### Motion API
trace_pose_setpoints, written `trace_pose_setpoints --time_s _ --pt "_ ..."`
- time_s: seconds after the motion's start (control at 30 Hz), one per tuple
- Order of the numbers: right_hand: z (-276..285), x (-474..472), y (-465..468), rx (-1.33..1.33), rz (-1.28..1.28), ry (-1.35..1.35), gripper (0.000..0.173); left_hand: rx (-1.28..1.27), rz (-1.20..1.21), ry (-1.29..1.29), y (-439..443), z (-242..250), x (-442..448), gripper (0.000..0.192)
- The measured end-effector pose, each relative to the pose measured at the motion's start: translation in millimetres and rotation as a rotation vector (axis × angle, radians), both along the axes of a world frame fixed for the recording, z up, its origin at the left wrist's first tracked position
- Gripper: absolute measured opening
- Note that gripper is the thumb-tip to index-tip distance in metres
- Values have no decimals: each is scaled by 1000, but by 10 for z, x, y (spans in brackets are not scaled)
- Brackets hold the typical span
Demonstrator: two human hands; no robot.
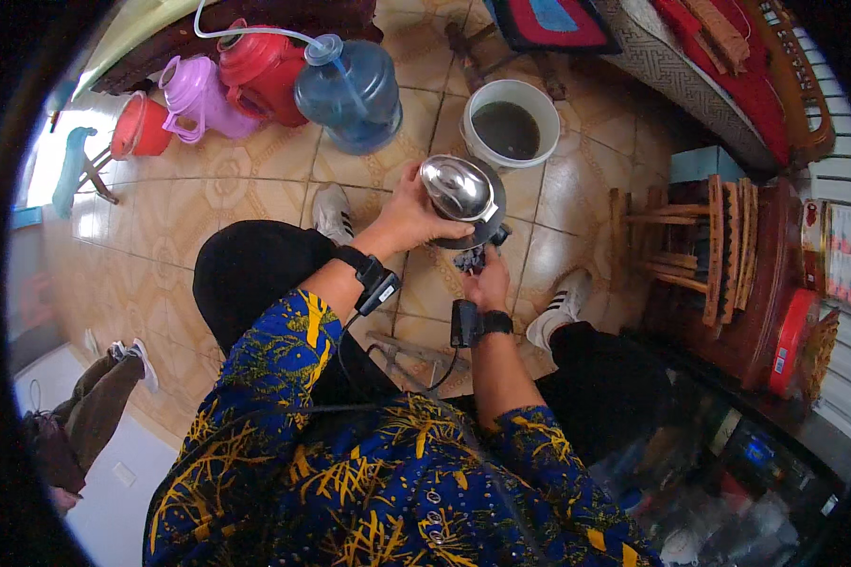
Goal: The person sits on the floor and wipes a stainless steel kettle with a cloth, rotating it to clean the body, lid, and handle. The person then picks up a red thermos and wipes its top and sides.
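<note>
My left hand (415, 216) grips a round vessel (486, 228) with a dark rim or body, topped by a shiny domed metal piece (457, 188); whether the two are joined I cannot tell. Just below it, my right hand (488, 280) is closed on a bunched, dark greyish cloth (471, 260), held close to the vessel's lower edge. Beyond both hands a white plastic bucket (474, 138) with murky dark water in it stands on the tiled floor (269, 191). My fingers partly hide the cloth and the vessel's underside.
A blue water jug (365, 106) with a tube, a red thermos flask (262, 67), a purple one (202, 103) and a red bucket (142, 127) stand at upper left. Wooden folding stools (713, 248) lean at right. Another person's legs (103, 404) show at lower left.
</note>
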State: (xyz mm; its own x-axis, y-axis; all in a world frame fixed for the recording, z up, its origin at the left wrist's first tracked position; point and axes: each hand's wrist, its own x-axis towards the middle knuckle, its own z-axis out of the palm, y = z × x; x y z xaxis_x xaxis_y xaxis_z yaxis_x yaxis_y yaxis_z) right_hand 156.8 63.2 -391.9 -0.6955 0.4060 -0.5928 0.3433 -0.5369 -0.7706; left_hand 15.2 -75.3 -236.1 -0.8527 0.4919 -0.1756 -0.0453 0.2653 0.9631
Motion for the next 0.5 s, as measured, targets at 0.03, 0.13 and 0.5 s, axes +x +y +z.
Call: trace_pose_setpoints --time_s 0.03,0.13,0.5 --pt "2 -71 -24 -170 -129 -78 22 -18 15 19 -2 -4 4 102" --pt "65 -248 -77 -317 -336 -155 22 -43 12 38 1 13 2 105" --pt "196 -253 -90 -60 -428 -193 14 151 27 -214 85 201 46 111"
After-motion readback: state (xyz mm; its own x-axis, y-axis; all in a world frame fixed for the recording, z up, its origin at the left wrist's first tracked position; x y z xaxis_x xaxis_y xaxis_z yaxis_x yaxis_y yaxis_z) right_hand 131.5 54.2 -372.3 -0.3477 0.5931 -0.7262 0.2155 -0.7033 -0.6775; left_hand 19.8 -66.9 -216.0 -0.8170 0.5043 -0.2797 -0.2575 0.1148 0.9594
